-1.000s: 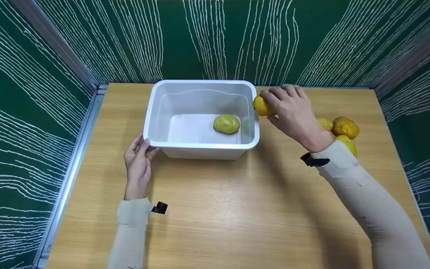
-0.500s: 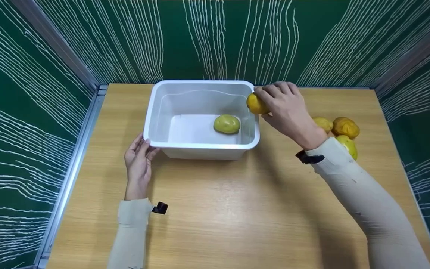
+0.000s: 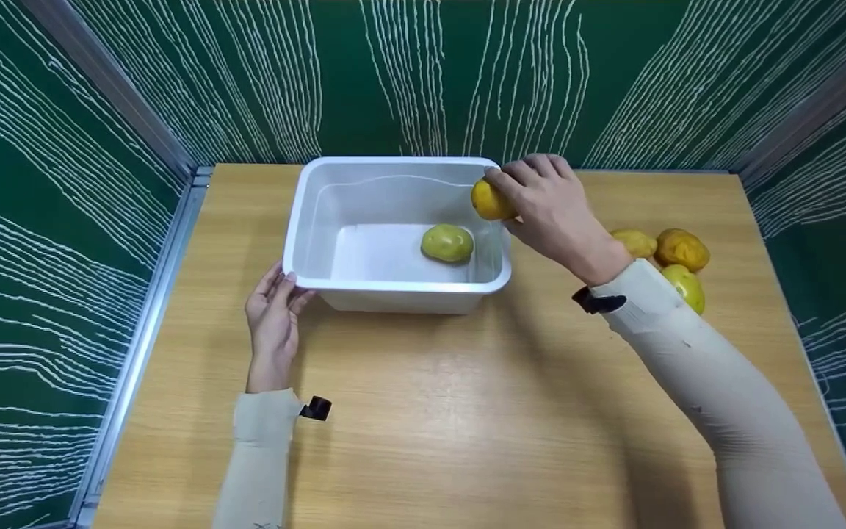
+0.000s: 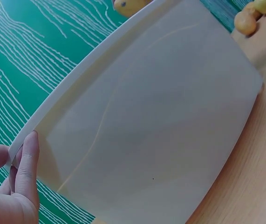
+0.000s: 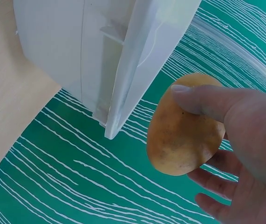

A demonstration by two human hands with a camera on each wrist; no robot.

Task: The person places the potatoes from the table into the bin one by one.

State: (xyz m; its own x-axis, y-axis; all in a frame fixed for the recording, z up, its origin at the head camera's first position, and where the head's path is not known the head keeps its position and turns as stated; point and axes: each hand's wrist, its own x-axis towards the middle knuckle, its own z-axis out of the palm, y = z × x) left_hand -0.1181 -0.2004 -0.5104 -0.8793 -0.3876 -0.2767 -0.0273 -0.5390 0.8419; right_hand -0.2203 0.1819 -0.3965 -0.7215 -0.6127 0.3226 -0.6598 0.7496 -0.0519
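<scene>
My right hand (image 3: 551,209) grips a yellow-brown potato (image 3: 491,200) above the right rim of a white plastic tub (image 3: 401,286). In the right wrist view the thumb lies across the potato (image 5: 184,130), with the fingers behind it. A greenish potato (image 3: 447,243) lies on the tub's floor, toward its right side. At the tub's front left corner my left hand (image 3: 273,319) pinches the rim. The left wrist view shows thumb and fingers on either side of that rim (image 4: 58,93).
Right of the tub, a yellow potato (image 3: 634,242), a browner potato (image 3: 681,250) and a greenish potato (image 3: 684,288) lie close together on the wooden table (image 3: 408,411). Green panels (image 3: 452,81) with white wavy lines stand along the back and both sides.
My right hand has moved left with the potato, from outside the tub's right edge to over its rim. The left hand and the tub have stayed in place.
</scene>
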